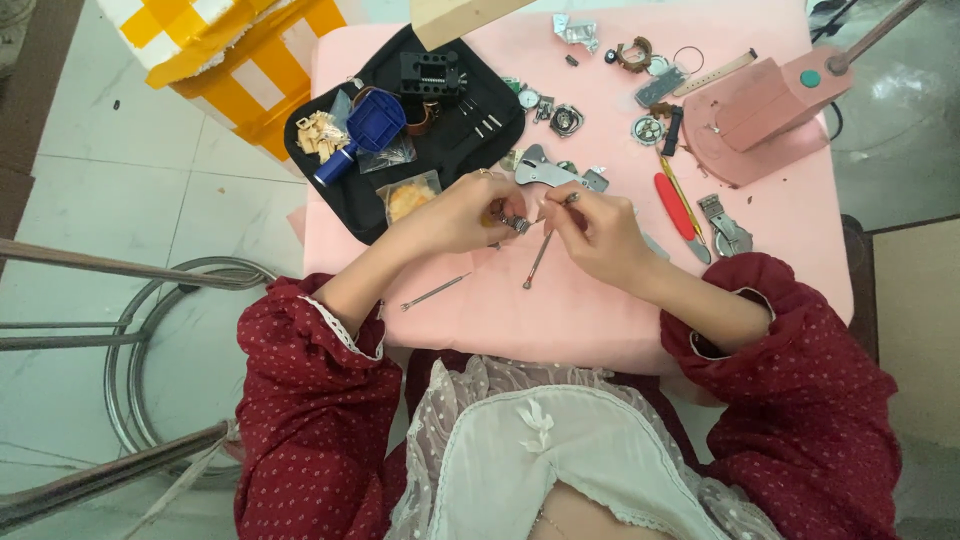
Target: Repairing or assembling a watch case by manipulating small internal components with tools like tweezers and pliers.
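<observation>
Figure: the pink table (600, 320) we work at.
On it we see a black tool mat (455, 150), a pink lamp base (760, 120), a red-handled tool (676, 207), a thin metal pin tool (435, 292) and scattered watch parts (565, 120).

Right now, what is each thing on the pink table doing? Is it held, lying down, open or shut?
left hand: pinching a small metal watch part
right hand: holding a thin pin tool, tip at the part
loose pin tool: lying flat, untouched
black tool pouch: open, spread flat
blue case holder: lying on the pouch
red-handled tool: lying flat
pink lamp base: standing upright
</observation>
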